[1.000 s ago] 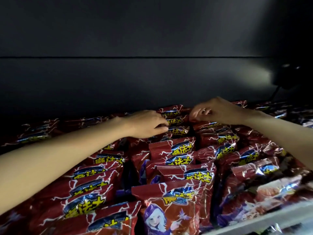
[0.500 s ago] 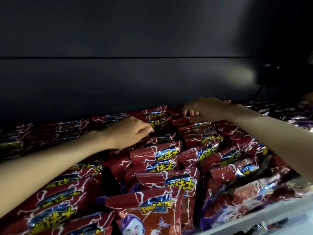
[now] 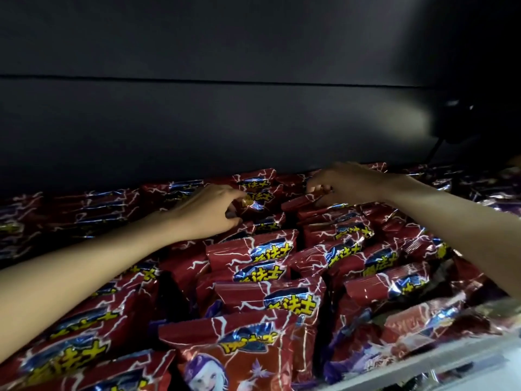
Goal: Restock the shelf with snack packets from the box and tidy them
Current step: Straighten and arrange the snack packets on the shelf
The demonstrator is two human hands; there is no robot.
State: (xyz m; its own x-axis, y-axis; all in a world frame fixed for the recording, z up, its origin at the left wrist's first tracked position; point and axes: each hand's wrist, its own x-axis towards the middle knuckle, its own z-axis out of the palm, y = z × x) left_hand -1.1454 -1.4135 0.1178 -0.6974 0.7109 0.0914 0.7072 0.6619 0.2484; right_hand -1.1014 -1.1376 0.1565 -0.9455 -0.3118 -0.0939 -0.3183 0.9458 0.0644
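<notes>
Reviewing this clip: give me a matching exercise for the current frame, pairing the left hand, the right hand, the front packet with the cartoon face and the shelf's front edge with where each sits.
Things:
1. left hand
2. right hand
3. cartoon-face packet
4. shelf front edge

Places:
A. pale strip, bottom right
B. back row, right of centre, pinching a packet
C. nearest the camera, bottom centre
D. back row, left of centre, fingers on a packet

Pairs: 1-D, 2-B, 3-C, 4-A

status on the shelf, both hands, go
Left hand pinching a back-row snack packet. Right hand gripping the top edge of the next packet. Rows packed tight, nothing blocking.
</notes>
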